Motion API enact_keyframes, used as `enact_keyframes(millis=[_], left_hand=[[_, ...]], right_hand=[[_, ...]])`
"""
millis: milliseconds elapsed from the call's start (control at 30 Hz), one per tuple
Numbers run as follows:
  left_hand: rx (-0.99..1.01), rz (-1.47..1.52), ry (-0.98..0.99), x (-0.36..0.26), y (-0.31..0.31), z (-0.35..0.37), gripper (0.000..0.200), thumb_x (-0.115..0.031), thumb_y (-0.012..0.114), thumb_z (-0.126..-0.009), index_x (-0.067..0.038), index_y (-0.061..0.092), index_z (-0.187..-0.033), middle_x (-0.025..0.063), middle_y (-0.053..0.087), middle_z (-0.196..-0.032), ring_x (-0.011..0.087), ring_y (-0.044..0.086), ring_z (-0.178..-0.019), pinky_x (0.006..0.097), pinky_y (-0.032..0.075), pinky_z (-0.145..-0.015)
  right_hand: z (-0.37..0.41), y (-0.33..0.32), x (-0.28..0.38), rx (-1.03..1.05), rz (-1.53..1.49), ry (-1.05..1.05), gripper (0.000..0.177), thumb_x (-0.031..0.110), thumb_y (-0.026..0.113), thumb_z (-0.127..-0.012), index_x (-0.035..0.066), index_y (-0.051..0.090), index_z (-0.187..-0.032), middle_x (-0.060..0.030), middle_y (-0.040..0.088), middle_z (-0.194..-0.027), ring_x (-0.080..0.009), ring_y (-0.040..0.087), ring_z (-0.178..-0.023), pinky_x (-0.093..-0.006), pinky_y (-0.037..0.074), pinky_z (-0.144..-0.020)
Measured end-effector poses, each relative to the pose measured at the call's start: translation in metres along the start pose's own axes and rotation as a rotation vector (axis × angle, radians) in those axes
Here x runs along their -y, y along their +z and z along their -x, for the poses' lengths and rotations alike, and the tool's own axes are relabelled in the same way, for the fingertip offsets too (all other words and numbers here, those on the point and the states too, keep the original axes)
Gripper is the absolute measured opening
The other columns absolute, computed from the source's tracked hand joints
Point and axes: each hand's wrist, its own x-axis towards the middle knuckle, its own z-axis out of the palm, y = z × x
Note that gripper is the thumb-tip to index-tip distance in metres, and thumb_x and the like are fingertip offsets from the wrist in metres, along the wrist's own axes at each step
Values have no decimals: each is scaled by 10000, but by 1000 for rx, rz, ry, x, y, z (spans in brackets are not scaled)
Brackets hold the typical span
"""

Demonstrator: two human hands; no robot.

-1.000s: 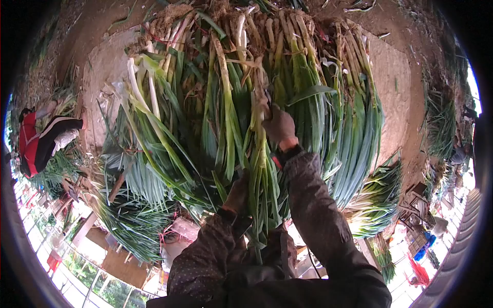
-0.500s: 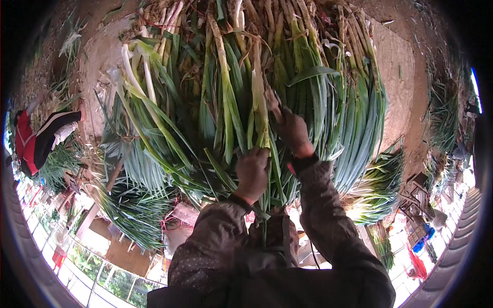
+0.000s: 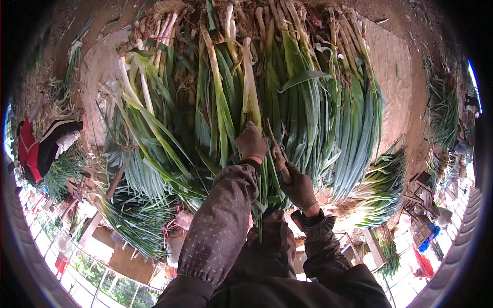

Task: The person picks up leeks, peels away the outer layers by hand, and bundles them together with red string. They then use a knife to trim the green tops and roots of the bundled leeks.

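Long pale-green leek stalk (image 3: 249,90) lies on top of the heaped pile of green leeks (image 3: 328,118), mid-frame. Left hand (image 3: 251,142): fingers curled round its shaft. Right hand (image 3: 299,189): fist closed on a thin dark tool (image 3: 277,150), kind unclear. Judgement: grip the stalk firmly and work the tool away from the left fingers.

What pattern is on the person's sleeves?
Dark grey-brown fabric dotted with small pale stars, clearest on the left sleeve in the head view.
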Motion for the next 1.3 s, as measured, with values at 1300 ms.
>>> enact_keyframes(millis=[1300], left_hand=[[6,1094,109,134,-317,50,422,-117,644,-851,-53,571,-1262,71,687,-980,188,684,-884,316,575,-816]], right_hand=[[-37,-2,75,-144,-41,-332,563,132,668,-795,73,535,-1339,-247,675,-980,-434,656,-923,-456,543,-729]])
